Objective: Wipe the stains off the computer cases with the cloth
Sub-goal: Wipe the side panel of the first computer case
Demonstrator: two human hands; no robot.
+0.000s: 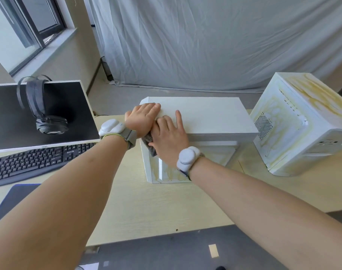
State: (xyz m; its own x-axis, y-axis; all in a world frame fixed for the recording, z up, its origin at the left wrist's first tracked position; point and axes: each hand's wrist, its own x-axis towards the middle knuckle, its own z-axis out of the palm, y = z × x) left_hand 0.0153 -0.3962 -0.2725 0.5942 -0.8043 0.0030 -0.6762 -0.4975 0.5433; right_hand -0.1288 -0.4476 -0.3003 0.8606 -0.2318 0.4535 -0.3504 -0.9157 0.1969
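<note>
Fingers of the left hand (142,118) lie flat on the top of the white computer case (201,117) at the desk's centre, while the right hand (169,139) presses the grey cloth (151,146) against the case's near-left edge, forefinger straight toward twelve o'clock. A second, yellow-stained case (302,123) stands at three o'clock, just beside the first.

Bright, even daylight from the window (30,26) at upper left; shadows are soft, focus is sharp, and wide-angle distortion bends the edges.
</note>
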